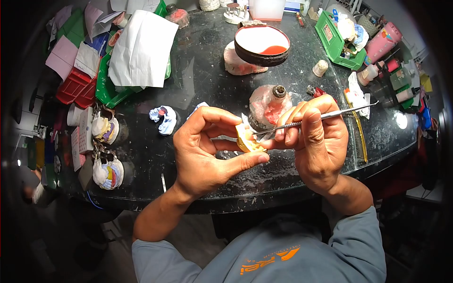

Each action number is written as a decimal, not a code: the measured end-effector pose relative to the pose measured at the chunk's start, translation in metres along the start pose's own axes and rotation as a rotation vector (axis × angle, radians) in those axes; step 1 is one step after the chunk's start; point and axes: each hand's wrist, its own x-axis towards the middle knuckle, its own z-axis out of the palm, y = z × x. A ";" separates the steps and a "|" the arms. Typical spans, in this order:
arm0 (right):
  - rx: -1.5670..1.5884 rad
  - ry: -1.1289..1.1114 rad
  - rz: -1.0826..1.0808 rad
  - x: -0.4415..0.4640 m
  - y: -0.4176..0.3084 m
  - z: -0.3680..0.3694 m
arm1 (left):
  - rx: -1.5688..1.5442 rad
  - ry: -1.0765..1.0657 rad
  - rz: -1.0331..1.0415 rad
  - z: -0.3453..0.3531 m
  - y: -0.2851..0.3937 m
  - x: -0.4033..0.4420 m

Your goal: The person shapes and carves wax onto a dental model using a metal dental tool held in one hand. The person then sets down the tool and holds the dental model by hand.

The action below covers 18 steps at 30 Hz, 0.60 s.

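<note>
My left hand (pixel 196 153) holds a small yellow dental cast (pixel 246 140) by its edges, between the thumb and fingers, above the front of the bench. My right hand (pixel 321 148) grips a thin metal dental carver (pixel 339 112) like a pen. Its inner end reaches the cast, though whether it touches is hard to tell; the hooked outer end points right. Just beyond my hands stands a spirit lamp (pixel 264 101) smeared with pink wax. A pale blue horseshoe-shaped piece (pixel 163 120) lies left of my left hand.
A dark-rimmed round pan (pixel 239 55) with red liquid stands at the back. Two articulators with casts (pixel 104 128) sit on the left. Green bins (pixel 328 35) stand on both sides, the left one under white paper (pixel 141 49). A yellow strip (pixel 362 141) lies right.
</note>
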 end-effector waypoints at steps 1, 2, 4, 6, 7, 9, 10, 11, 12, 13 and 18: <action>-0.005 -0.009 -0.001 0.000 0.000 -0.001 | 0.002 0.001 -0.001 0.000 0.000 0.000; 0.007 0.002 0.011 0.000 0.000 0.000 | 0.004 0.001 0.000 0.000 0.001 0.000; 0.031 0.024 0.035 0.000 -0.001 0.001 | -0.001 0.002 -0.008 0.001 0.001 0.000; 0.030 0.055 0.053 -0.001 -0.003 0.005 | -0.014 0.006 -0.021 0.002 0.002 0.000; 0.029 0.071 0.062 -0.001 -0.003 0.006 | -0.007 0.004 -0.014 0.001 0.001 0.000; 0.021 0.046 0.045 -0.001 -0.002 0.003 | 0.006 0.000 0.001 -0.001 -0.001 -0.001; 0.016 0.033 0.036 -0.001 -0.001 0.002 | -0.004 0.002 0.000 0.000 -0.001 -0.001; 0.014 0.019 0.017 -0.001 -0.001 0.001 | -0.014 0.004 -0.001 0.000 0.000 -0.001; 0.012 0.004 -0.001 -0.001 0.000 0.000 | -0.024 0.006 -0.002 0.001 0.000 -0.001; 0.009 -0.011 -0.019 0.000 0.000 -0.001 | -0.018 0.008 0.011 0.000 -0.001 -0.001; -0.031 -0.012 -0.088 -0.003 0.001 0.000 | 0.001 0.005 0.046 -0.001 -0.004 -0.001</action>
